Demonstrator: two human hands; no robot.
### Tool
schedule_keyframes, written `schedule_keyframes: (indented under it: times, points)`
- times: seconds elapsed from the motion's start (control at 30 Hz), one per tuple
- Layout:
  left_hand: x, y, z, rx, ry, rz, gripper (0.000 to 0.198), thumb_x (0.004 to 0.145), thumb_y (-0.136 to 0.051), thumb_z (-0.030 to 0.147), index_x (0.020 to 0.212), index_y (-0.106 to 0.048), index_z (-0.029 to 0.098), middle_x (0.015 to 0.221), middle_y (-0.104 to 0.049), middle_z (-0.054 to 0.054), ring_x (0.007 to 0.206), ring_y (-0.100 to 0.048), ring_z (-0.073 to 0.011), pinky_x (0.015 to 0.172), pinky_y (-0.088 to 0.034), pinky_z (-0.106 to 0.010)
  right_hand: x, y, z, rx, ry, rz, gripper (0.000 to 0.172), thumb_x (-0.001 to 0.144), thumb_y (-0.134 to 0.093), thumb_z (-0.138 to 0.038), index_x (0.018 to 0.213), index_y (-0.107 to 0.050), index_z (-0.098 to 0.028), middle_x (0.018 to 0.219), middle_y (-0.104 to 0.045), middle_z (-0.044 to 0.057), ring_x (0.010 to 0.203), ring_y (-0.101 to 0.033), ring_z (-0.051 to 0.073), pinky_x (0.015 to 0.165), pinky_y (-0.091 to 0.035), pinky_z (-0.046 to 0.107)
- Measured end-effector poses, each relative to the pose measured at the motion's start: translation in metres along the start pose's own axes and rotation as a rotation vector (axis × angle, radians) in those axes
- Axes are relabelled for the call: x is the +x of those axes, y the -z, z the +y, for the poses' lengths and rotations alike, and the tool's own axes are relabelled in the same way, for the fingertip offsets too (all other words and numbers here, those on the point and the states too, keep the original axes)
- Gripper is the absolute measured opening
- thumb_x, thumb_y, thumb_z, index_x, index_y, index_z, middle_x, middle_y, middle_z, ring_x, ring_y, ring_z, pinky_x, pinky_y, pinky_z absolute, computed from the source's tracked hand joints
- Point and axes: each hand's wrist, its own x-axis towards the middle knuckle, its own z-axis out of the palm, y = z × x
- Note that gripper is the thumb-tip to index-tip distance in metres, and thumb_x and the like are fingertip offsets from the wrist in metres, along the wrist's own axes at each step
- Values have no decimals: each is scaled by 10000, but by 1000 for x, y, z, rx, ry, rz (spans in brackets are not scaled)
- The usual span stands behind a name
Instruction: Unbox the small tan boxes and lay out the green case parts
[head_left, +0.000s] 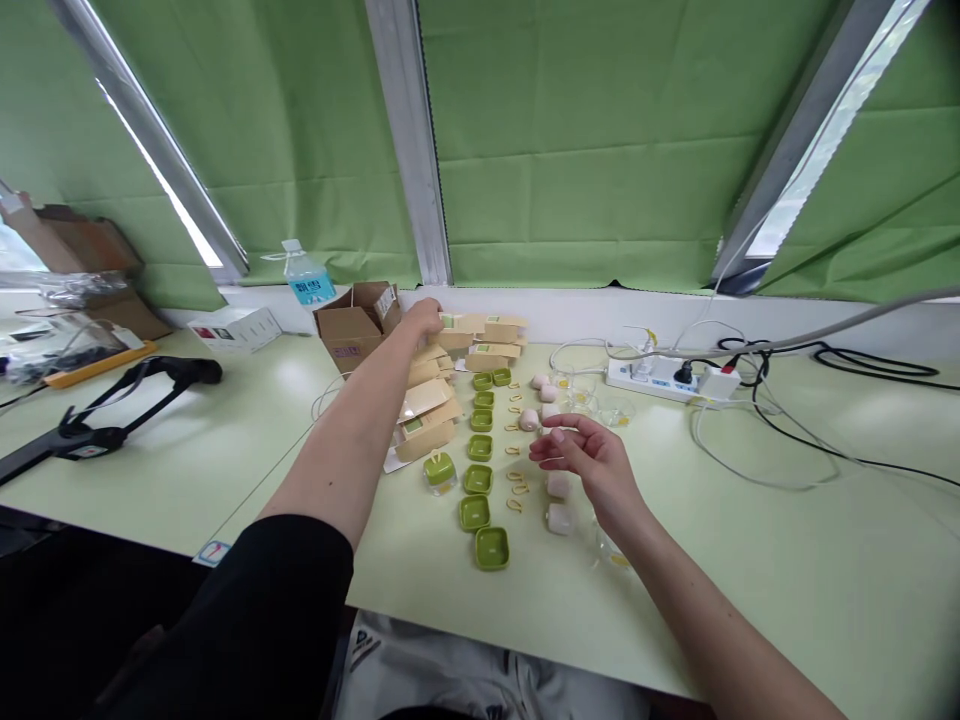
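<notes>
My left hand (pixel 425 316) reaches to the back, beside a brown cardboard box (pixel 351 335) and by the pale yellow folded cartons (pixel 431 405). Its fingers are mostly hidden, so any grip cannot be made out. Over the table, my right hand (pixel 592 462) hangs with loosely bent fingers apart and nothing visible in them. Beneath and around it are several pinkish-white rounded pieces (pixel 559 518) and clear cups (pixel 616 410). Square green lids (pixel 492 548) form a column in the middle, beside small yellow loops (pixel 514 505). A clear container with a green lid (pixel 440 472) stands near the cartons.
A white power strip (pixel 660 375) with plugs and cables lies at the back right. A water bottle (pixel 307 275) stands behind the box. On the left are a black frame-like device (pixel 112 420), a white box (pixel 236 328) and an orange-edged tray (pixel 101 365).
</notes>
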Motion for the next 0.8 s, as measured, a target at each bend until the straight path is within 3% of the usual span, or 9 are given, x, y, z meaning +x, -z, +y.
schedule_keyframes:
  times: [0.13,0.3,0.6,0.7,0.8]
  points:
    - [1,-13,-4,49,31,-110,398,1021,-688,399,1347,-648,173,1368,-659,-117,1193,-679,-268,1005,-600,-493,0,-1,1,11,-5,-15,542,795,-843,-664,1090,-724,-225,894,-830,88,842,-800,248,805,-629,384]
    - [-4,-23,-4,79,62,-205,412,1015,-701,391,1362,-639,177,1361,-660,-117,1181,-685,-266,982,-612,-471,1,-2,2,16,-12,-21,533,797,-840,-661,1090,-722,-231,888,-829,80,834,-797,241,809,-625,384]
    - [-21,-8,16,58,34,-161,401,972,-750,350,1316,-674,158,1358,-678,-136,1212,-679,-289,1023,-584,-484,1,-2,1,-41,-24,-38,551,791,-837,-666,1107,-709,-233,873,-826,75,812,-786,241,753,-596,364]
    - [-41,1,33,34,-40,-70,428,877,-768,196,1297,-712,139,1400,-691,-179,1302,-637,-347,1111,-501,-474,0,-2,-2,-72,2,-5,539,791,-836,-665,1092,-716,-234,855,-821,73,789,-778,239,694,-568,341]
    - [-86,10,46,12,-187,-16,429,946,-611,173,1368,-685,181,1366,-728,-129,1317,-617,-313,1153,-453,-438,-2,1,-5,-98,46,28,507,805,-826,-657,1070,-733,-236,843,-813,71,758,-764,233,643,-543,324]
